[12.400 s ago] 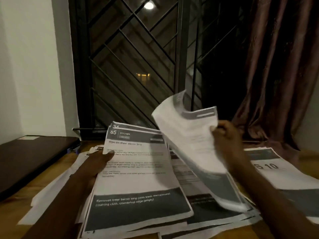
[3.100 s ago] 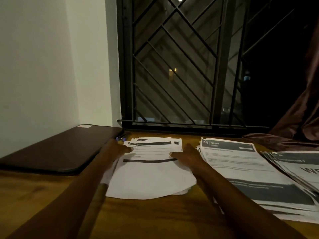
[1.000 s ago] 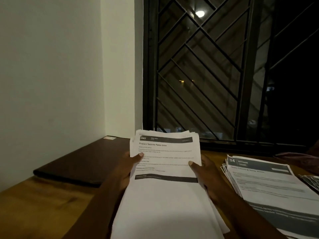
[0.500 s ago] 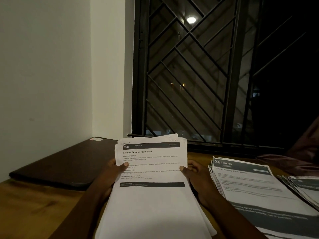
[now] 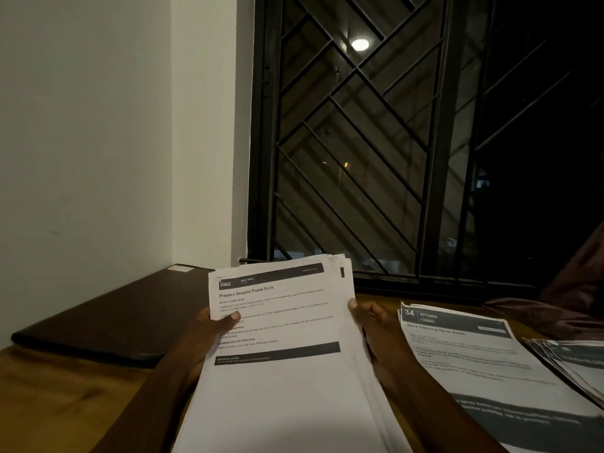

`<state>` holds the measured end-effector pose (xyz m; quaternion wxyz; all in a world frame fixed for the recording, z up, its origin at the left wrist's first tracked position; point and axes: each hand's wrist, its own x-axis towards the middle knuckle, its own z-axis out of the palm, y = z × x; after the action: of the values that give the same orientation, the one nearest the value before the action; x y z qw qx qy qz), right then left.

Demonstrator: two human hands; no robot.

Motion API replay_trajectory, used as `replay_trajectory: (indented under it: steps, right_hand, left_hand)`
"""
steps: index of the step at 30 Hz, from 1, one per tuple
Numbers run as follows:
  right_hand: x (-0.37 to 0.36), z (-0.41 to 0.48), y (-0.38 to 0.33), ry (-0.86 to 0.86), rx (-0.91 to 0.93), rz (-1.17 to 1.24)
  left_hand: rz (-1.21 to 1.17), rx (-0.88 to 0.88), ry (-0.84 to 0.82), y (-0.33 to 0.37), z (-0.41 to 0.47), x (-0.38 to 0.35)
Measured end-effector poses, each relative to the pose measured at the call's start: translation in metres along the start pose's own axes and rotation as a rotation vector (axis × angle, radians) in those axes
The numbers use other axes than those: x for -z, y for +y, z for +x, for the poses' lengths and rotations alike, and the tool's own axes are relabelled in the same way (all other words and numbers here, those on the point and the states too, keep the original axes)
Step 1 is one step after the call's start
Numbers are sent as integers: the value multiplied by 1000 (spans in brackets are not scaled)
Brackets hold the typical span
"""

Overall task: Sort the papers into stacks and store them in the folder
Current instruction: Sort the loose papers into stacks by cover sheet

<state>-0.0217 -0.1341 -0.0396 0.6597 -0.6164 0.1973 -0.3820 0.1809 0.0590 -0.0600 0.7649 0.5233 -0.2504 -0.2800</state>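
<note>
Both hands (image 5: 212,331) grip paper stack (image 5: 281,380) (top sheet "3562"), raised off table (image 5: 65,397).

A wooden table (image 5: 65,403) meets a pale wall (image 5: 98,142) beneath a black diagonal window grille (image 5: 356,152) (one round lamp (image 5: 360,44) glows in the glass); a maroon curtain (image 5: 562,302) bunches at the right.

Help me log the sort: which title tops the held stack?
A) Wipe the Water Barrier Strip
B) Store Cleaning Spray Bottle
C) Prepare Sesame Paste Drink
C: the stack held by the left hand and right hand shows 3562, Prepare Sesame Paste Drink, on top.
</note>
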Motion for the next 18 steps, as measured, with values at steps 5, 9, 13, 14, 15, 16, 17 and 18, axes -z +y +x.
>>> replay_trajectory:
  steps: [5,9,13,14,15,16,17,18]
  right_hand:
    - [0,1,3,81,76,-39]
    - [-2,1,3,51,123,22]
    - [-2,1,1,73,162,35]
    - [-3,2,1,109,177,45]
    - [-4,3,2,135,187,54]
    - [-5,4,3,149,192,51]
    - [-7,5,5,153,194,38]
    - [-7,5,6,150,197,24]
  left_hand:
    - [-28,10,18,-1,0,0]
    - [-57,35,3,-3,2,6]
    - [-64,65,-34,1,-2,4]
    - [-72,63,-40,1,-3,3]
    - [-74,63,-28,1,-2,3]
    - [-77,62,-26,0,-2,3]
    - [-74,63,-17,0,-1,4]
    - [-70,55,-9,0,-1,3]
